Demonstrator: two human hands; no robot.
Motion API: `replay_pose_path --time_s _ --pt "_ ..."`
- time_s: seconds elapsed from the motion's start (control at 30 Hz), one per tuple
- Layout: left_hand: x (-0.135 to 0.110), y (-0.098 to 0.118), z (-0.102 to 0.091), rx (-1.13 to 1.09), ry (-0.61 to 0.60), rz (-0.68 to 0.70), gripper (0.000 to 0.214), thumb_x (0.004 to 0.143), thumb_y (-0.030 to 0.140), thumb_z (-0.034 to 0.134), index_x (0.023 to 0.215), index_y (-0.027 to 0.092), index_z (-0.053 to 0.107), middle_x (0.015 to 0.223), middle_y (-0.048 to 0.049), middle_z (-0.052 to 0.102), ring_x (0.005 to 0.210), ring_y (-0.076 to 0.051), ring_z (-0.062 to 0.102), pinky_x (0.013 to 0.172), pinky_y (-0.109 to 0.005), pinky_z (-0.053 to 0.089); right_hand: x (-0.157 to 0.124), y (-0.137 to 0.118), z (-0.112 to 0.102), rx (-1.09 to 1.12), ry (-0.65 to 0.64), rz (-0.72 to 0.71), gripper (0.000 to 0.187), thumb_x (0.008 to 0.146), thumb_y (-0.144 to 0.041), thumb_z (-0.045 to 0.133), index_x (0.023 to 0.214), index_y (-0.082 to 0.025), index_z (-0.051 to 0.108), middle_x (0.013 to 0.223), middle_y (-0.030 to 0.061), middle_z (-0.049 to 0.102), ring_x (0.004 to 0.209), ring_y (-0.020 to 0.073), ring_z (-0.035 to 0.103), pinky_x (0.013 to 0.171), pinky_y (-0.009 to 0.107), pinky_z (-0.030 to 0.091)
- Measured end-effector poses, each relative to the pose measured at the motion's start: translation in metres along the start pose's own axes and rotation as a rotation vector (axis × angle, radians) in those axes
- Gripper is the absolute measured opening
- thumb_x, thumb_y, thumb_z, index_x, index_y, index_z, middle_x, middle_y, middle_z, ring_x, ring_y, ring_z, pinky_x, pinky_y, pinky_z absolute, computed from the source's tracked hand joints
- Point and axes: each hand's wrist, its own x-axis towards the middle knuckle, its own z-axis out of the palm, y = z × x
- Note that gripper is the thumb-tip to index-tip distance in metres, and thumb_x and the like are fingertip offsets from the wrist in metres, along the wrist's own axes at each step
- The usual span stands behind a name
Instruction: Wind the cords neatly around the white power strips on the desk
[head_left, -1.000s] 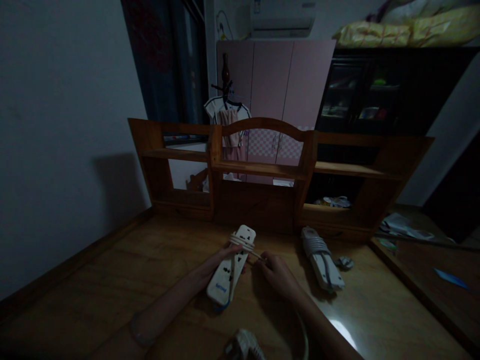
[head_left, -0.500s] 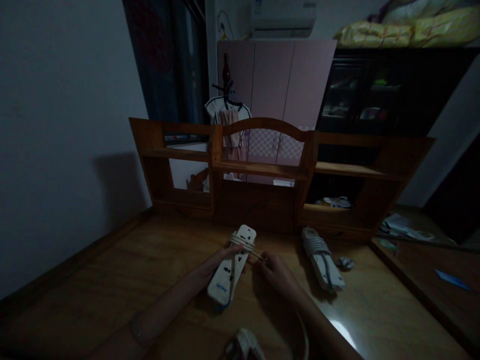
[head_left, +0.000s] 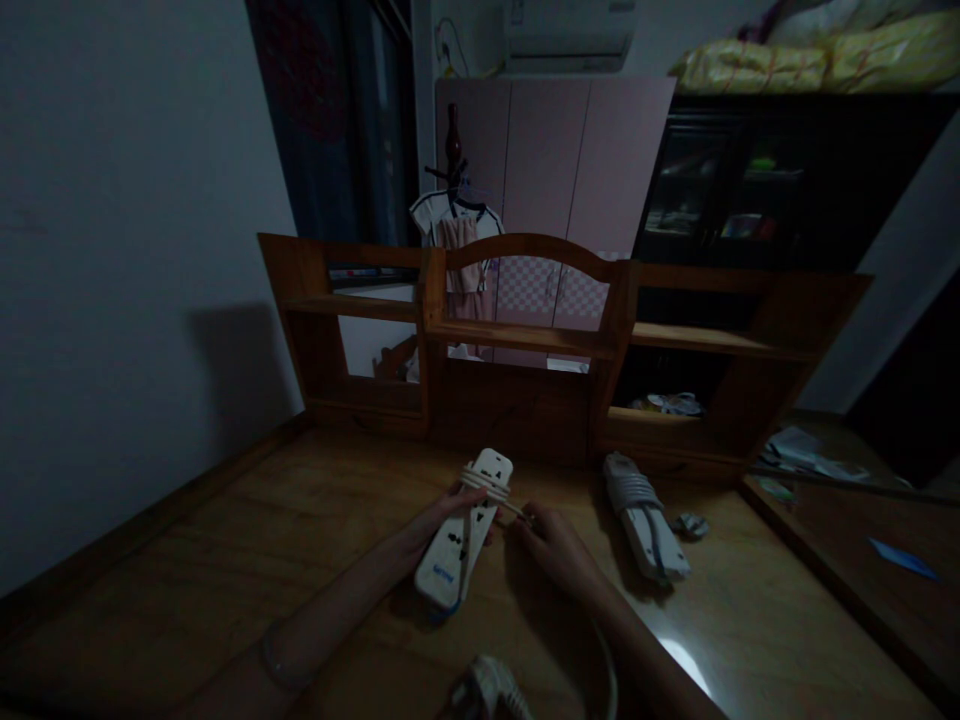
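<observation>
A white power strip (head_left: 448, 562) tilts up in front of me, with several turns of its pale cord (head_left: 487, 484) wound around its upper part. My left hand (head_left: 442, 515) is closed around the strip's side, thumb lying over the wound cord. To the right of it, my right hand (head_left: 551, 545) pinches the cord, which runs taut from the strip to the fingers. Past that hand the loose cord (head_left: 609, 670) hangs down in a curve. At the bottom edge lies a plug (head_left: 487, 690), partly cut off by the frame.
A second power strip (head_left: 652, 535) with grey cord wrapped around it lies at the right, its plug (head_left: 691, 525) beside it. A wooden shelf unit (head_left: 517, 410) stands along the back of the wooden surface (head_left: 300, 540). Papers (head_left: 806, 455) lie at far right.
</observation>
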Motion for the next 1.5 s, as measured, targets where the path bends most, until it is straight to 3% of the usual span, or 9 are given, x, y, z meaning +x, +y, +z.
replay_pose_path --time_s 1.5 --pt "-0.0053 0.0040 0.0061 0.008 0.046 -0.033 0.041 0.076 0.043 0.069 0.103 0.012 0.063 0.074 -0.0077 0.071 0.062 -0.018 0.069 0.052 -0.023 0.052 0.0002 0.0004 0.0003 -0.013 -0.004 0.004 0.018 0.090 -0.029 0.045 0.083 -0.019 0.058 0.079 0.0060 0.067 0.072 0.0177 0.061 0.061 0.023 0.037"
